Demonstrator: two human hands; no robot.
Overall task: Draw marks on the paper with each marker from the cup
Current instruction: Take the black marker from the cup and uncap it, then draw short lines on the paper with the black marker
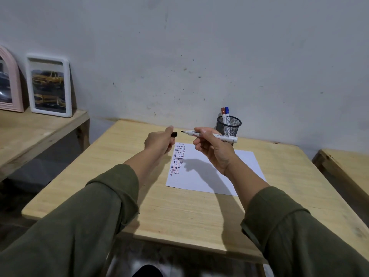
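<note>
Although small print runs along the barrel of the white marker with the black tip, it is too fine to read, and the label on the markers in the cup is just as illegible. The right hand is clamped around this uncapped marker, holding it level above the sheet with its tip pointing left. The left hand is curled tight on the black cap, whose end pokes out past the thumb, just apart from the marker's tip. Both hands are raised above the table, clear of the paper.

The black wire-mesh cup stands near the wall at the far edge of the pale wooden table and holds two markers upright: a red-capped marker and a blue-capped marker, touching side by side. That makes three markers in all.

The one white sheet of paper lies flat in front of the cup, and its left margin carries a column of short dashes in black, red and blue, too many and too small to count.

On a lower wooden bench to the left lean two frames: a white rectangular picture frame showing yellow cars, and a pink arched frame.
</note>
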